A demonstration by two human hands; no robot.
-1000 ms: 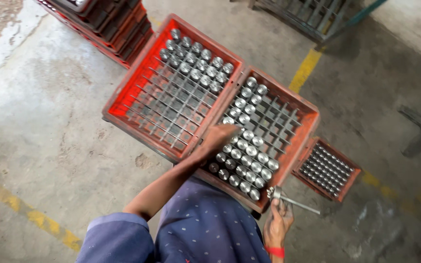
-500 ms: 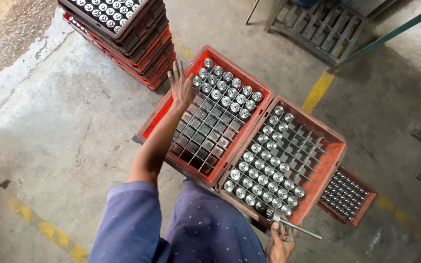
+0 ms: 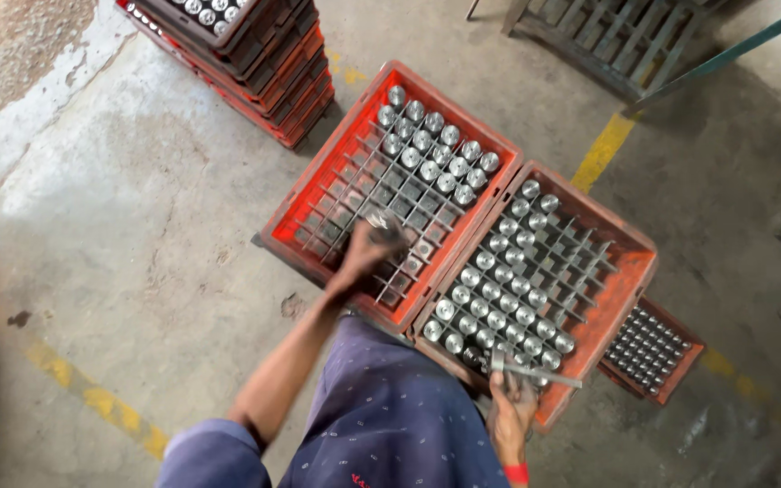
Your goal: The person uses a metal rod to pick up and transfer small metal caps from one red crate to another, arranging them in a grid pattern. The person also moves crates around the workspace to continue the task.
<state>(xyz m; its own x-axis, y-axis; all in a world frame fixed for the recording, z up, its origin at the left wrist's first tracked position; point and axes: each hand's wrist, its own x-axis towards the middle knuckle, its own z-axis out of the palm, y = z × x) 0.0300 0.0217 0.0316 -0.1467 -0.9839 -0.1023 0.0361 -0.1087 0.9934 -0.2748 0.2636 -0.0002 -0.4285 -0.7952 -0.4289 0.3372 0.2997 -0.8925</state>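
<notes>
Left arm stretched forward, its grip [image 3: 368, 253] closed — right grip [image 3: 510, 411] clenched near the body.

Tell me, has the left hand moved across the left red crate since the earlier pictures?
Yes. The left hand has drawn back from the far rows of metal cylinders to the open grid cells in the middle of the left red crate, nearer the person.

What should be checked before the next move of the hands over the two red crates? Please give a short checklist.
1. Left hand grips a metal cylinder: ok, though blurred.
2. Free cells in the left crate under that hand: ok.
3. Right hand holds the thin metal tool: ok.
4. Right crate has cylinders within reach: ok.
5. Cylinder upright in the fingers: cannot tell.
</notes>
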